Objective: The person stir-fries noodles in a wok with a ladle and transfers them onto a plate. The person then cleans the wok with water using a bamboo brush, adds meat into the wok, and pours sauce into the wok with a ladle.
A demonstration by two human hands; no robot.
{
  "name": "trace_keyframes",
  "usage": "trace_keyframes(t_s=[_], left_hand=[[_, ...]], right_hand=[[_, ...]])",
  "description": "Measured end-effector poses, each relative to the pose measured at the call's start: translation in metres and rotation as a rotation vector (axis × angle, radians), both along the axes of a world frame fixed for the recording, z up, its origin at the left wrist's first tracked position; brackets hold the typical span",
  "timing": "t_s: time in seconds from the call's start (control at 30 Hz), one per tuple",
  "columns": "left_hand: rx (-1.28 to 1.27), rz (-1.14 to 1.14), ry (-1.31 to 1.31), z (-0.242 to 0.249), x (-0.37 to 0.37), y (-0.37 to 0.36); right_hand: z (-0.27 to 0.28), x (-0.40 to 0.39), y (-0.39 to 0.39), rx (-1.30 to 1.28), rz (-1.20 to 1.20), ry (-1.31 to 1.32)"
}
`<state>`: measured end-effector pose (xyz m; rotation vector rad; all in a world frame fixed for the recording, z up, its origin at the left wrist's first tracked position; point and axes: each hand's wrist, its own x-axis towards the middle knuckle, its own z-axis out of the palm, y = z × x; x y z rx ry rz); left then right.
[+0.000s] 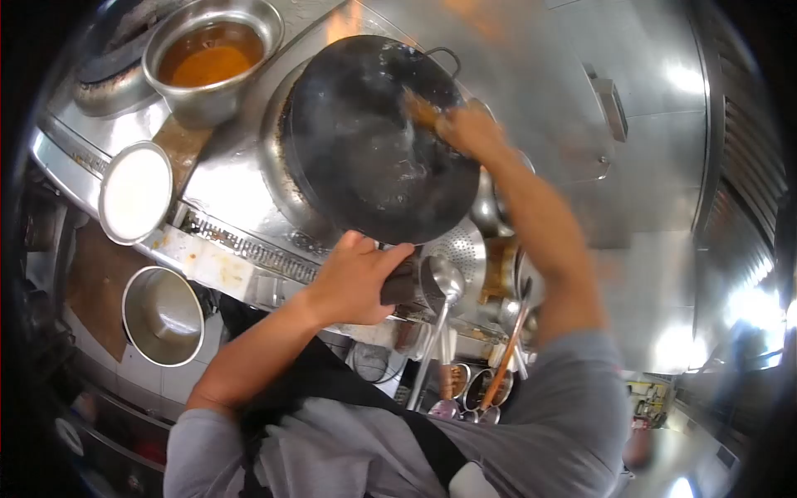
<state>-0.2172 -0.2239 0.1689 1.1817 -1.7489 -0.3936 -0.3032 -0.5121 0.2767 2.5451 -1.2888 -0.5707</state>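
A large black wok [357,158] sits tilted on a stove burner, with wet streaks and haze over its inner surface. My left hand [353,278] is closed at the wok's near rim, thumb stretched along the edge; its grip is partly hidden. Beside that hand is a dark brown block-like thing [400,287], whose kind I cannot make out. Inside the wok, toward its right side, my right hand [471,131] is closed round a short tan wok brush [422,110]. The brush and this hand are smeared by motion.
Flame [343,23] shows behind the wok. A metal pot [267,31] of orange-brown liquid and a white-filled bowl [135,192] stand left. An empty pot [163,315] is lower left. A ladle [447,280] and perforated strainer [465,249] lie near the wok's front right.
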Motion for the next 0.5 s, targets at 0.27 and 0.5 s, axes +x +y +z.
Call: trace_keyframes(t_s=[0.27,0.5], left_hand=[[-0.067,0.058,-0.032,-0.002,-0.002,0.003],[-0.009,0.049,-0.06,0.005,-0.004,0.004]], right_hand=[[-0.035,-0.102,0.064,0.113,0.155,-0.322],[-0.015,0.049,0.005,0.095,-0.004,-0.399]])
